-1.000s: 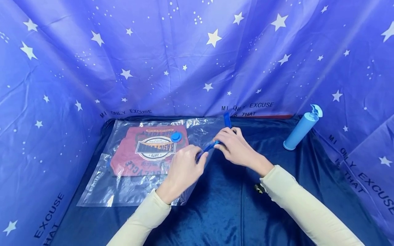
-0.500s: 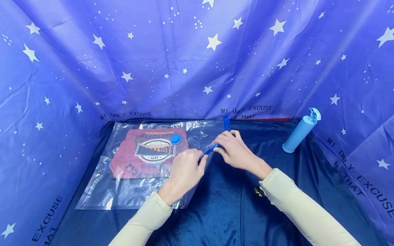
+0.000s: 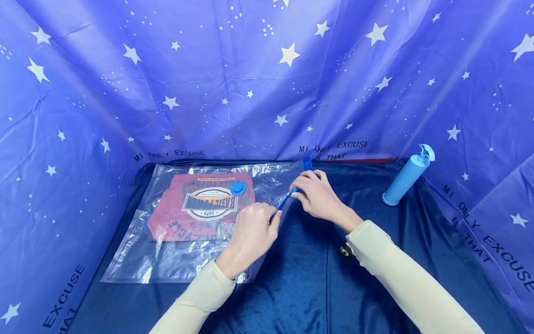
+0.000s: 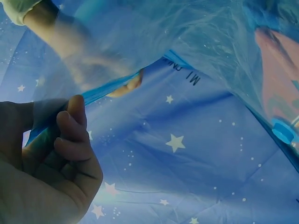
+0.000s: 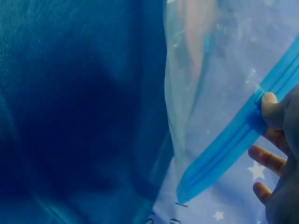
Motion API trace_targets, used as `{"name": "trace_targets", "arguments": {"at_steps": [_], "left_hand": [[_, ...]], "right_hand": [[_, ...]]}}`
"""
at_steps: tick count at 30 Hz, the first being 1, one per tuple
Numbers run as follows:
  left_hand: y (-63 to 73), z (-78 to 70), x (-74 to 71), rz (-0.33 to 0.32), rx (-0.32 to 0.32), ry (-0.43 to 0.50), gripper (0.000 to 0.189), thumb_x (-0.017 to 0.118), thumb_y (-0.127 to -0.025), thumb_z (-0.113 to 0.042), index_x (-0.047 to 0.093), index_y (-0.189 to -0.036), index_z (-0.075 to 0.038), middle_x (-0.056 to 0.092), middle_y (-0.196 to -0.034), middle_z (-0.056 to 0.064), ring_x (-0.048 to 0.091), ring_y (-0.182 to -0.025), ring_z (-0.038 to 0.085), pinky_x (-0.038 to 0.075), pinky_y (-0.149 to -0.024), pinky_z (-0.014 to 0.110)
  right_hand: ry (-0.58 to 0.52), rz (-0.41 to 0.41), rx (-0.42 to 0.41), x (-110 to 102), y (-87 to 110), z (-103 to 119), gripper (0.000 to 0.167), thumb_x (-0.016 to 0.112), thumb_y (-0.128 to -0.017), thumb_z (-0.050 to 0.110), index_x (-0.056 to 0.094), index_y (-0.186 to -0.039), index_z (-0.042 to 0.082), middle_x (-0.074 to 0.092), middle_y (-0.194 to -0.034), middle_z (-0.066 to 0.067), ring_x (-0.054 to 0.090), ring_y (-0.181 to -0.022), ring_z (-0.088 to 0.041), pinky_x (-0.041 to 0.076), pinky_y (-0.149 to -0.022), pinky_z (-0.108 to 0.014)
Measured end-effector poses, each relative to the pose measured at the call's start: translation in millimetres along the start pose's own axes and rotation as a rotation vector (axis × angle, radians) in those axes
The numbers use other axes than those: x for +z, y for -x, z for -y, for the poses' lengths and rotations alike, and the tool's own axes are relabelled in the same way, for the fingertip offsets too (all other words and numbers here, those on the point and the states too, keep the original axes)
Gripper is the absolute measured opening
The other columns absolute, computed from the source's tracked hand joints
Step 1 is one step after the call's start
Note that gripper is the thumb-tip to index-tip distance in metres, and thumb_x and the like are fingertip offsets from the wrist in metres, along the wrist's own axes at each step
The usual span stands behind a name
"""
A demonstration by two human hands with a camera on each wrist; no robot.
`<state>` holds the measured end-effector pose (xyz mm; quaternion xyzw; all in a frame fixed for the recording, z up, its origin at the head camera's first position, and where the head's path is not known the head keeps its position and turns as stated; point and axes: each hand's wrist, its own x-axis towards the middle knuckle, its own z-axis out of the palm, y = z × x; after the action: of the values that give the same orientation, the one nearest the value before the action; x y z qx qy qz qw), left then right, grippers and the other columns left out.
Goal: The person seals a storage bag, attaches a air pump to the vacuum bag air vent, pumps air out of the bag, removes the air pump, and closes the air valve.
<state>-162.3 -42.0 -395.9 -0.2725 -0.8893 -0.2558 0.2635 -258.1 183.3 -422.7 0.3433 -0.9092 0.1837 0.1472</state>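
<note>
A clear vacuum storage bag (image 3: 183, 264) lies flat with a folded red printed garment (image 3: 167, 218) inside. On its upper face sits a round blue valve cap (image 3: 238, 188). The bag's right edge carries a blue zip strip (image 3: 286, 200), lifted off the cloth between both hands. My left hand (image 3: 252, 232) pinches the strip between thumb and fingers, nearer the person. Farther along, my right hand (image 3: 317, 197) pinches it too; in the right wrist view the thumb presses on the blue strip (image 5: 224, 149) while other fingers stand apart behind it. The strip's far end sticks out past that hand.
A light blue hand pump (image 3: 405, 181) stands at the right on the dark blue cloth (image 3: 317, 287). Purple star-printed curtains (image 3: 250, 69) enclose the back and sides. A small dark and gold object (image 3: 345, 251) shows beside the right cuff.
My right hand has shifted slightly toward the strip's far end, and less of that end shows beyond it. The strip between the hands looks straighter. My left hand keeps its pinch; the bag barely moves.
</note>
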Motion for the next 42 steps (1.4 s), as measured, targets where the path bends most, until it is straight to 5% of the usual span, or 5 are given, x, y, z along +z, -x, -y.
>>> {"name": "trace_targets", "arguments": {"at_steps": [14,32,42], "left_hand": [[0.5,1.0,0.0,0.051,-0.115,0.026,0.031,0.072,-0.101,-0.029,0.069,-0.075,-0.013,0.059,-0.070,-0.002,0.061,-0.064,0.018,0.048,-0.054,0.036],[0.4,0.7,1.2,0.009,-0.024,-0.046,0.029,0.066,-0.104,-0.020,0.074,-0.077,-0.010,0.066,-0.071,0.000,0.063,-0.068,0.020,0.051,-0.056,0.038],[3.5,-1.9,-1.3,-0.025,-0.006,-0.013,0.031,0.067,-0.103,-0.019,0.072,-0.073,-0.013,0.063,-0.068,-0.001,0.060,-0.066,0.018,0.049,-0.055,0.035]], "right_hand": [[-0.040,0.021,-0.008,-1,0.0,-4,0.008,0.066,-0.105,0.016,0.071,-0.111,0.013,0.067,-0.122,-0.005,0.053,-0.124,-0.030,0.029,-0.107,-0.064],[0.017,-0.010,-0.001,6,-8.0,-13,0.010,0.066,-0.105,0.021,0.074,-0.110,0.016,0.066,-0.125,-0.007,0.051,-0.125,-0.031,0.031,-0.105,-0.064],[0.024,0.018,0.080,10,-15.0,-32,0.014,0.065,-0.106,0.019,0.075,-0.112,0.011,0.063,-0.128,-0.012,0.048,-0.129,-0.036,0.028,-0.111,-0.065]]}}
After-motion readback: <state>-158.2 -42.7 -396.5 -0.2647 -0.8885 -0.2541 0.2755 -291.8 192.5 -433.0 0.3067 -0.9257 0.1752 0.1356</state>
